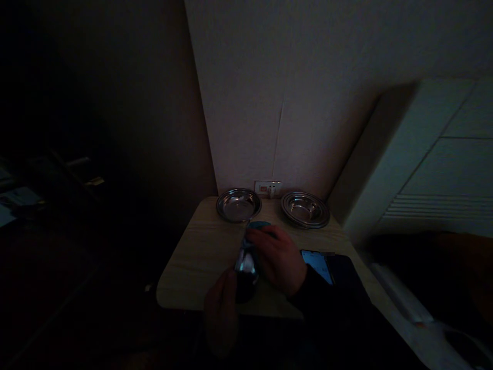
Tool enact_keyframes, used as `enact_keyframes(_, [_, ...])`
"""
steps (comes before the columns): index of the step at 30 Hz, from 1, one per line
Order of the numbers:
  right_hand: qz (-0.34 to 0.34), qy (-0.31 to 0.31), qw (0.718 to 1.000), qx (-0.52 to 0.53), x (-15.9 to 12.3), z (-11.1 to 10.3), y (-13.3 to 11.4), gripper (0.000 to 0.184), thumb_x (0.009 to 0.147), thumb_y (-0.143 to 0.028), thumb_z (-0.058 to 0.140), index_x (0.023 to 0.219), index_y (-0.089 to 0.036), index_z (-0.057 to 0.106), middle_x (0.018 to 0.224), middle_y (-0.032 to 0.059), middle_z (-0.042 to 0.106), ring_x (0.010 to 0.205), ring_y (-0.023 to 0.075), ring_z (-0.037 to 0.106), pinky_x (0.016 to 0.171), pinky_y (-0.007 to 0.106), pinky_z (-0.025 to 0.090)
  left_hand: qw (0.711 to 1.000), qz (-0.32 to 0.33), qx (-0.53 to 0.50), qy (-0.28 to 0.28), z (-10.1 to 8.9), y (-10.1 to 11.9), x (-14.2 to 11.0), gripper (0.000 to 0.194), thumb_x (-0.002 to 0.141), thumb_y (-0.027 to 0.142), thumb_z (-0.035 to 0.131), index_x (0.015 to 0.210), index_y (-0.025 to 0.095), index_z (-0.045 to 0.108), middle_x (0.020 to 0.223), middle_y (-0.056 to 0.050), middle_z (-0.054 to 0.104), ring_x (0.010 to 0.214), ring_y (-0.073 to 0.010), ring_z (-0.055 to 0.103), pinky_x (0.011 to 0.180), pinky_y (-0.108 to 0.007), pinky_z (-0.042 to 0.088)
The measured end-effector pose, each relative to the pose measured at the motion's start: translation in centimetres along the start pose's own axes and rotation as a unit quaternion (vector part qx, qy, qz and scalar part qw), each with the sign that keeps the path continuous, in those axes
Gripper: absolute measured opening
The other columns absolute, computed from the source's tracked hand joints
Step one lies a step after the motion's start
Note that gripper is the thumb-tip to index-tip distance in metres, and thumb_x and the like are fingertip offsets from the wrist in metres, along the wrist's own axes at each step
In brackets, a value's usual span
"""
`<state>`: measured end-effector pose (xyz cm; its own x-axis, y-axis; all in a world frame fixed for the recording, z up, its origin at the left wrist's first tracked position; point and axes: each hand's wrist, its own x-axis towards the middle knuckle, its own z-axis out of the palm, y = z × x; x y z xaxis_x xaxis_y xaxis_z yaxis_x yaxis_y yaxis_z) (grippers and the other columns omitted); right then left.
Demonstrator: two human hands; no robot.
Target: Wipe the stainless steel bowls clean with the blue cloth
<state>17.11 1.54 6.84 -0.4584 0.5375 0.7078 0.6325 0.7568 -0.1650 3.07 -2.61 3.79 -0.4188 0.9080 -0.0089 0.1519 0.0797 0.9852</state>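
In dim light, a shiny metal dish (245,267) is tilted up over the front of a small wooden table (192,257). My left hand (222,313) pinches its near left edge. Pressed against the upper part of the dish is a bluish cloth (259,224), with the fingers of my right hand (279,254) closed on it. Much of the cloth is hidden under that hand. Darkness hides the lower part of the dish, so its exact shape is hard to make out.
A round steel plate (239,204) lies at the table's back left. A stack of steel plates (305,209) sits at the back right. A lit phone (318,264) rests right of my hand. Behind is a wall socket (268,187); a pale headboard-like panel (431,164) stands at right.
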Motion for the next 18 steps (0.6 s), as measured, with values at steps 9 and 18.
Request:
enact_keyframes(9, [0.016, -0.017, 1.0, 0.006, 0.3, 0.1, -0.3, 0.029, 0.083, -0.015, 0.046, 0.109, -0.018, 0.057, 0.113, 0.0053, 0.062, 0.098, 0.0222, 0.049, 0.08, 0.038, 0.045, 0.999, -0.004, -0.015, 0.033, 0.1, -0.5, 0.0, 0.044, 0.072, 0.055, 0.049, 0.078, 0.016, 0.068, 0.083, -0.009, 0.069, 0.079, -0.0232, 0.063, 0.068, -0.031, 0.051])
enact_keyframes(18, [-0.013, -0.012, 1.0, 0.015, 0.4, 0.2, -1.2, 0.027, 0.084, -0.016, 0.046, 0.107, -0.019, 0.058, 0.111, 0.0049, 0.063, 0.096, 0.0216, 0.05, 0.079, 0.037, 0.046, 0.999, 0.004, -0.052, -0.006, -0.2, -0.8, 0.5, 0.043, 0.072, 0.054, 0.05, 0.079, 0.015, 0.068, 0.083, -0.009, 0.069, 0.081, -0.0231, 0.062, 0.072, -0.031, 0.051])
